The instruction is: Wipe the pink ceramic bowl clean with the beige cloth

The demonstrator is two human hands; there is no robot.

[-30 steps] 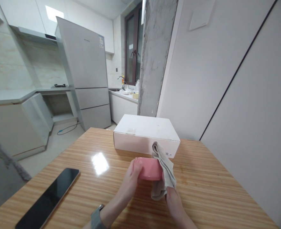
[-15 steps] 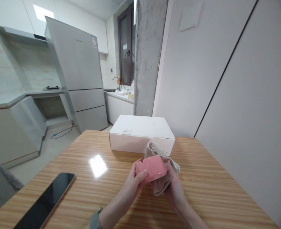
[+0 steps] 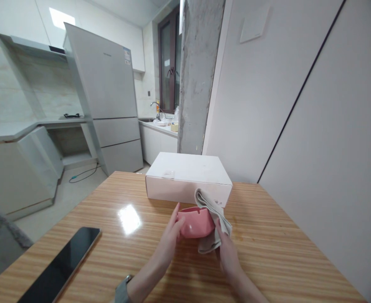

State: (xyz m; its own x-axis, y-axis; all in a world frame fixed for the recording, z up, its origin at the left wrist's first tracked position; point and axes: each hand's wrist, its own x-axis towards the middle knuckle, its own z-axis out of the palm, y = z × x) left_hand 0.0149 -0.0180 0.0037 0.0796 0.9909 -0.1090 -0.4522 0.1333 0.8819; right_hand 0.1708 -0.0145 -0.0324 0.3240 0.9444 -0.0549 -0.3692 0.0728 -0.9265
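A small pink dish [image 3: 195, 224] with a notched rim is held over the wooden table, its opening tilted upward and away. My left hand [image 3: 170, 235] grips its left side, thumb on the near wall and fingers behind. A folded grey-beige cloth [image 3: 210, 243] lies against the dish's right side. My right hand [image 3: 226, 248] is closed on this cloth, with the thumb on top; its other fingers are partly hidden beneath.
Behind the hands a white box [image 3: 188, 168] rests on the wooden table [image 3: 267, 252]. A black phone [image 3: 62, 265] lies at the left. A white wall [image 3: 299, 147] borders the table's right side.
The pink dish has turned so that its rim and opening now show at the top. Both hands and the cloth have shifted slightly left.
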